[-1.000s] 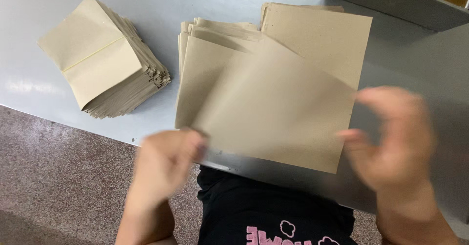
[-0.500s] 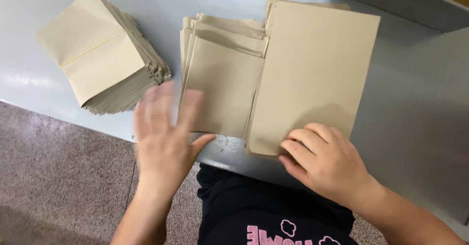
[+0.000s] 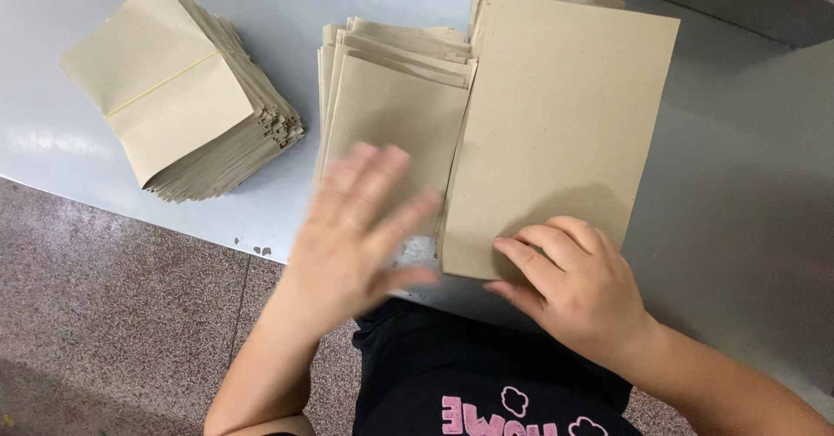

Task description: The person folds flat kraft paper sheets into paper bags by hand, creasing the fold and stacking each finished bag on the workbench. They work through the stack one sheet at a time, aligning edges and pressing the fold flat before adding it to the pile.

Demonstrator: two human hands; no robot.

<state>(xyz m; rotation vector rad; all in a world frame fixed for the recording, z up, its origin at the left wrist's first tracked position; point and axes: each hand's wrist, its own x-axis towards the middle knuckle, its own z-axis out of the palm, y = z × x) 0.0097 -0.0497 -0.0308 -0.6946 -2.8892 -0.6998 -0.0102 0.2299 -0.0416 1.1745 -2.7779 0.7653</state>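
Since half a second ago the left hand [image 3: 360,227] has slid rightward and farther onto the middle pile, and it is blurred with motion now, fingers spread flat over the fanned stack of tan paper envelopes [image 3: 395,106]. Right hand [image 3: 573,284] has barely shifted: fingertips bent and pressed down on the near edge of the large flat brown paper sheet [image 3: 565,123], which lies on top of a right-hand pile, its left edge just overlapping the fanned stack. Neither hand pinches anything that I can see. Far left, well apart, sits a squared-off pile of folded tan paper pieces [image 3: 182,97] on the grey metal table [image 3: 738,184]. Risks, as I judge them: the fanned stack already sits skewed, and a fast sweep of the left palm could drag several envelopes at once or push them off the near table edge, which is close under both hands. The top sheet is held only at its near edge, so a sideways tug could skew it over the neighbouring stack. Thin paper may also crease under the pressing fingertips.
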